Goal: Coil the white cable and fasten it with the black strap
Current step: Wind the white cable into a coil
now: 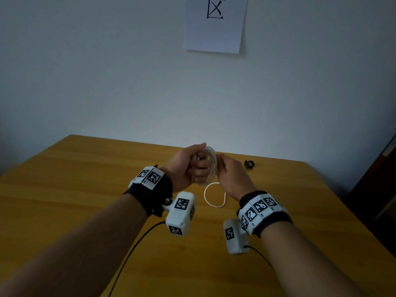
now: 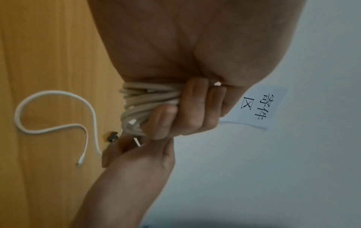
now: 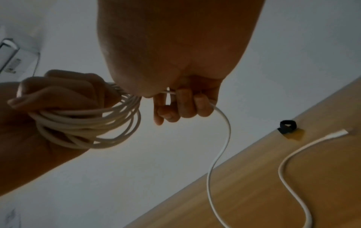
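Note:
My left hand grips a bundle of several loops of the white cable above the table; its fingers curl round the loops. Just right of it, my right hand holds the cable's loose run between curled fingers. From there the free tail drops to the table, curves in a loop and ends in a plug. The black strap, rolled into a small ring, lies on the table to the right of both hands, apart from them.
The wooden table meets a pale wall at its far edge. A paper sheet with a printed character hangs on the wall. Thin black leads from the wrist cameras trail over the near tabletop. Dark furniture stands at the right.

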The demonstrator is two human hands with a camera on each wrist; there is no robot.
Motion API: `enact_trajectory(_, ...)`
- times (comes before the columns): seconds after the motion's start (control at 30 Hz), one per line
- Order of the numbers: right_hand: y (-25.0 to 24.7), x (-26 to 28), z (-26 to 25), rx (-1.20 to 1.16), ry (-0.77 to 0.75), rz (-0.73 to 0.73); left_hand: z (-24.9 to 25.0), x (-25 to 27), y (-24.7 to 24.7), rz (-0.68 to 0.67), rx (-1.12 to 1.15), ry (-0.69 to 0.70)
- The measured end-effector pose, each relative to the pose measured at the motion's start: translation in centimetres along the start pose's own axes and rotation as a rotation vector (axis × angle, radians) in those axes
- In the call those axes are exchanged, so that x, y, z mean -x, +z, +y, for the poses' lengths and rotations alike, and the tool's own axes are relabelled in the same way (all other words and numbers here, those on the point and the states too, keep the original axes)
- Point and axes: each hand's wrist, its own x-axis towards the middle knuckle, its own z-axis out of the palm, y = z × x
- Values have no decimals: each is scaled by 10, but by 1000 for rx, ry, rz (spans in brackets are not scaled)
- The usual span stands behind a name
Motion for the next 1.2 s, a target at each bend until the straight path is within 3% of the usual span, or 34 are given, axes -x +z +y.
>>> enact_trajectory(0.17, 8, 5, 2, -140, -2, -2, 1, -2, 8, -35, 214, 64)
enact_trajectory(0.33, 15, 12, -8, -69, -66, -87, 0, -9, 13, 60, 338, 232)
enact_trajectory(0.5, 15, 14, -16, -42, -139, -167, 3, -10, 19, 64, 262, 355)
enact_trajectory(0.57, 11, 12, -21, -30, -142, -204, 3, -8, 20, 121, 68, 385)
enact_trajectory(0.67, 6, 11, -25, 9, -25, -272, 1, -18, 6, 331, -311, 427)
enact_trajectory(0.73, 4, 12, -25, 57, -31, -295, -1, -23, -2, 426, -583, 431)
enact_trajectory(0.93, -5, 12, -27, 169, -39, -329, -11, -18, -28, 509, -1482, 306)
enact_trajectory(1.07, -12, 12, -25, 154, -47, -311, -14, -11, -33, 557, -1782, 116)
enact_trajectory(1.2, -15, 11, -26, 165, -57, -301, -18, -11, -35, 482, -1882, 15)
